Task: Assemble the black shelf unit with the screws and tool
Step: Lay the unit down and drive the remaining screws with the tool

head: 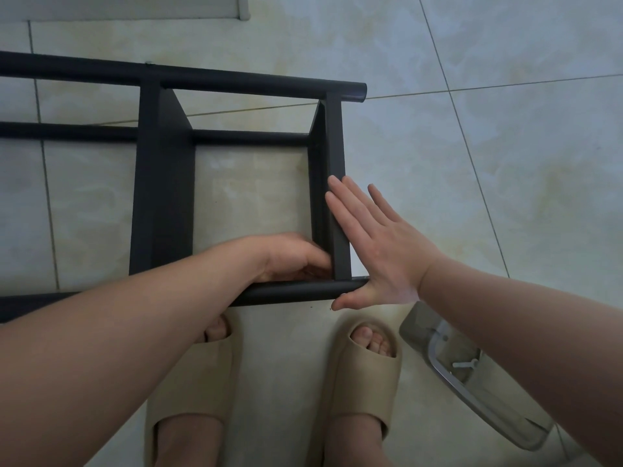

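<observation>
**A:** What's down there?

**B:** Pale tiled floor. One black shelf unit lies on it, just beyond your two tan slippers. It's matte, with three long round bars and two flat cross-pieces.

**A:** Room to move?

**B:** There's bare tile past its right end. One clear packet holding one pale screw lies beside your right slipper.

**A:** My hands?

**B:** Your right hand presses flat, fingers straight, against the end cross-piece. Your left hand curls into the near inner corner; I can't tell whether it holds anything.
</observation>
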### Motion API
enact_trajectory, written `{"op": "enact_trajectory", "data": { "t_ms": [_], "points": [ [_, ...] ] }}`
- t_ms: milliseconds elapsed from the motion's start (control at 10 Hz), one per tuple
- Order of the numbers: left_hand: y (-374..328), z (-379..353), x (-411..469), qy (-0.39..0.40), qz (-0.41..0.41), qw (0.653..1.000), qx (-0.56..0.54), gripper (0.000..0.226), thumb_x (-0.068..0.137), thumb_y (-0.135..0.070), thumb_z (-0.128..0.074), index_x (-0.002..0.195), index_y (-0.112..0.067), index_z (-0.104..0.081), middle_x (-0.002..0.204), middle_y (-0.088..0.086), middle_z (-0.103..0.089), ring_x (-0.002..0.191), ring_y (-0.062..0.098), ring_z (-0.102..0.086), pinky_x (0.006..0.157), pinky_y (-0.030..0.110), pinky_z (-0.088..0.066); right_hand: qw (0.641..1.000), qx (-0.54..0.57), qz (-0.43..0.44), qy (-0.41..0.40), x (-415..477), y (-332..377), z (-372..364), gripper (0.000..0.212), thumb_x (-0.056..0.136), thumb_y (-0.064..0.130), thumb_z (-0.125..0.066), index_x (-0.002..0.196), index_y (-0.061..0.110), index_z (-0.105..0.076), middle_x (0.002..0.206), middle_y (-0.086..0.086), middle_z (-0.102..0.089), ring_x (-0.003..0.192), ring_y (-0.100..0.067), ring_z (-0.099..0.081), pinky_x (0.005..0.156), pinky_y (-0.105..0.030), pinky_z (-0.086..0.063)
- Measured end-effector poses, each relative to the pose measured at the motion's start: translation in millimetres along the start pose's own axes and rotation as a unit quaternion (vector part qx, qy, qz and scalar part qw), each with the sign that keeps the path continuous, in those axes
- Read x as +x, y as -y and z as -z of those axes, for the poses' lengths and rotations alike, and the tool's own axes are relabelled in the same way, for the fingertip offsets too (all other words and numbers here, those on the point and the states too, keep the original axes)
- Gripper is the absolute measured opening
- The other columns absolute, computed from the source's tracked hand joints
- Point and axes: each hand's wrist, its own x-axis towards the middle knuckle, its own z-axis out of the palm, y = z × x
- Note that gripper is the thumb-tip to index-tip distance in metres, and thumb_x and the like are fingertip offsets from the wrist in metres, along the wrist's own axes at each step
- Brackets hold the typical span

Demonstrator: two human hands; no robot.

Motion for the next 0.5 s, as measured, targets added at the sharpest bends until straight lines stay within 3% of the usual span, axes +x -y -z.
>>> {"op": "enact_trajectory", "data": {
  "t_ms": [100,200,400,500],
  "points": [
    [0.5,-0.2,0.5,-0.013,-0.011,1.000,0.009,0.016,0.090,0.002,-0.060,0.102,0.007,-0.069,0.093,0.021,-0.071,0.081,0.027,-0.069,0.085,0.036,-0.054,1.000,-0.001,-0.001,0.001,-0.1,0.1,0.2,0.136,0.071,0.096,-0.037,0.160,0.001,0.003,0.168,-0.015,0.012,0.156,-0.031,0.012,0.125,-0.056,-0.007],
    [0.9,0.1,2.2,-0.020,-0.021,1.000,0.002,0.025,0.089,0.006,-0.060,0.112,0.017,-0.062,0.100,0.026,-0.065,0.092,0.033,-0.063,0.093,0.043,-0.050,1.000,-0.002,-0.002,0.000,0.0,0.1,0.1,0.136,0.071,0.096,-0.037,0.160,0.001,0.003,0.168,-0.015,0.012,0.156,-0.031,0.011,0.125,-0.056,-0.007],
    [1.0,2.7,1.2,0.006,-0.034,0.999,-0.041,0.014,0.089,0.011,-0.058,0.094,0.000,-0.063,0.080,0.012,-0.069,0.069,0.019,-0.069,0.064,0.025,-0.056,1.000,-0.002,-0.002,0.000,-0.3,0.4,0.8,0.136,0.071,0.097,-0.036,0.160,0.001,0.003,0.168,-0.015,0.013,0.156,-0.031,0.011,0.125,-0.056,-0.007],
    [3.1,3.2,2.0,0.008,-0.030,0.999,-0.042,0.019,0.090,0.008,-0.055,0.085,-0.005,-0.067,0.077,0.008,-0.072,0.072,0.019,-0.071,0.067,0.026,-0.056,1.000,-0.002,-0.002,-0.003,-0.9,1.8,0.3,0.136,0.071,0.096,-0.038,0.160,0.001,0.002,0.168,-0.015,0.012,0.156,-0.031,0.011,0.126,-0.056,-0.007]
  ]
}}
